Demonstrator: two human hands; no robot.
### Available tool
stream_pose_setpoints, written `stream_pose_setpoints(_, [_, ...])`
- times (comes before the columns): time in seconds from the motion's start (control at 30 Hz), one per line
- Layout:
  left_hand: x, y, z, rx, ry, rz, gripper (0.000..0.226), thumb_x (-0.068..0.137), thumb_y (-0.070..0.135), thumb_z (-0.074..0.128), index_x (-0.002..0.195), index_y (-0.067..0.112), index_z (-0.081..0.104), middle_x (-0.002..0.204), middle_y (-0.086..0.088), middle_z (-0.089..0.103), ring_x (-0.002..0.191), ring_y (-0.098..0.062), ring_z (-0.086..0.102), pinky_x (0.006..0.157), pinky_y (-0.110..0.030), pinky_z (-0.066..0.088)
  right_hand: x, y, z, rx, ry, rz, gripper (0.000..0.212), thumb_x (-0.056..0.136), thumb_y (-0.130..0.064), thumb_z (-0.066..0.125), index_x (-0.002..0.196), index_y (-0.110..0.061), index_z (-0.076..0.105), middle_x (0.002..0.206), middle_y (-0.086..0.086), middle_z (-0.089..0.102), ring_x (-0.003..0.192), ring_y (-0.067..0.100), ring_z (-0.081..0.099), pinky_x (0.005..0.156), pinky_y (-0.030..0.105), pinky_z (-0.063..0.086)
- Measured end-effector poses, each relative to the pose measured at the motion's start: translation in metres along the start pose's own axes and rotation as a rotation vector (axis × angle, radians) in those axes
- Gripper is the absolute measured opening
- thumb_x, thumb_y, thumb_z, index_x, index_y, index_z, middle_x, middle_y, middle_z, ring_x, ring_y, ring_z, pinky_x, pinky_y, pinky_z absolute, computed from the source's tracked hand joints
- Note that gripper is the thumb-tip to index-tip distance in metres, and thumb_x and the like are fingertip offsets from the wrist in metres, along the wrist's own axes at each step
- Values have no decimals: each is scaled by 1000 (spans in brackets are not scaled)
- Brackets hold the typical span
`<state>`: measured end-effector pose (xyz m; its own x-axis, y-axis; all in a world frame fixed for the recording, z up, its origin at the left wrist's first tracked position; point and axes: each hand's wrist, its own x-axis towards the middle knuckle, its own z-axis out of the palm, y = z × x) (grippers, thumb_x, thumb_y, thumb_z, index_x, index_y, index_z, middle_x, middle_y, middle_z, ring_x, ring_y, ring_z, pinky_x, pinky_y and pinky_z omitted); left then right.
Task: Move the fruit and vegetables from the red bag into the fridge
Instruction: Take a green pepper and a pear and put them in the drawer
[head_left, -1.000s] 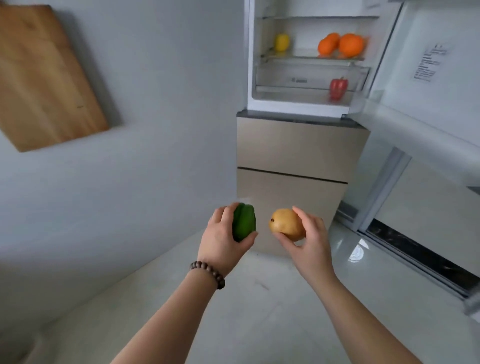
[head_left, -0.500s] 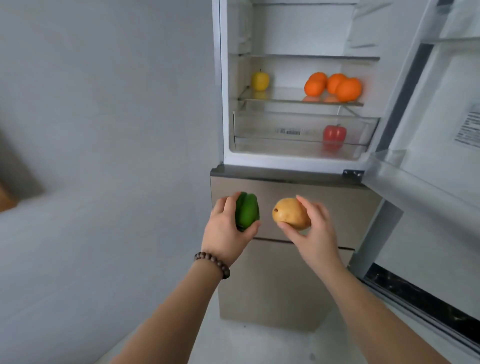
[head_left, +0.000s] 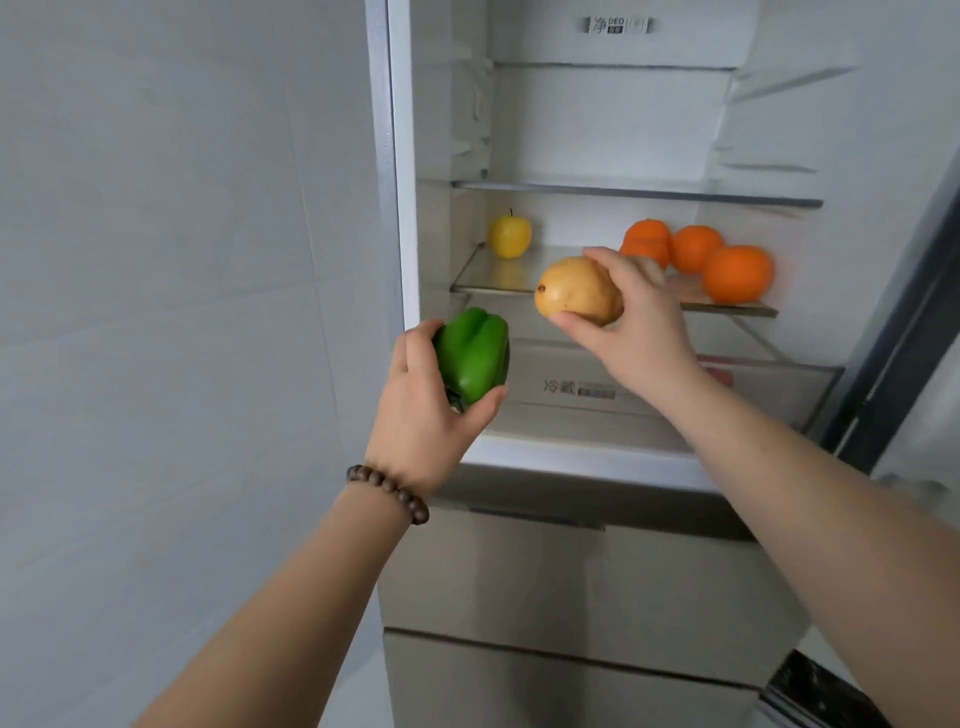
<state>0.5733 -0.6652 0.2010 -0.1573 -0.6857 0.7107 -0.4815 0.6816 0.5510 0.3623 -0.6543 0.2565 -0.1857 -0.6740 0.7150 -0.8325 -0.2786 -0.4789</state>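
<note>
The pear (head_left: 576, 291) sits in the right hand (head_left: 631, 322), fingers wrapped over its top and thumb under it, held in front of the glass shelf (head_left: 498, 278) of the open fridge (head_left: 402, 156). Half a second ago it hung lower, in front of the fridge's closed beige drawers; now it is raised to shelf height. The green pepper (head_left: 471, 356) is gripped in the left hand (head_left: 426, 410), thumb beneath and fingers behind it, down and left of the pear, level with the clear drawer (head_left: 571, 387) below the shelf. It too has risen from drawer-front level. A bead bracelet (head_left: 389, 491) circles the left wrist.

On the shelf behind the pear, a yellow apple (head_left: 510, 236) stands at the left end and three oranges (head_left: 737, 273) cluster at the right end, one partly hidden by the right hand. A bit of something red (head_left: 719, 374) shows in the clear drawer past the right wrist. The fridge fills much more of the view than before, and the upper shelf (head_left: 639, 189) is now in plain sight. A grey wall (head_left: 182, 260) lies left of the fridge.
</note>
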Motion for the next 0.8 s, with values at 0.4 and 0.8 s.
stream_pose_setpoints(0.4, [72, -28, 30, 131, 164, 92, 77, 73, 40, 73, 132, 2, 42, 122, -11, 51, 109, -12, 47, 89, -4, 33, 104, 81, 88, -211, -990, -114, 60, 84, -33, 66, 136, -15, 42, 128, 7, 54, 110, 20, 53, 97, 32, 44])
stream_pose_setpoints(0.8, [78, -45, 37, 22, 211, 65, 80, 72, 49, 66, 137, 10, 39, 121, 5, 43, 109, 8, 44, 90, -2, 33, 121, 133, 164, -429, -953, -118, 77, 83, -45, 63, 144, -19, 25, 141, 9, 40, 119, 30, 48, 98, 37, 42])
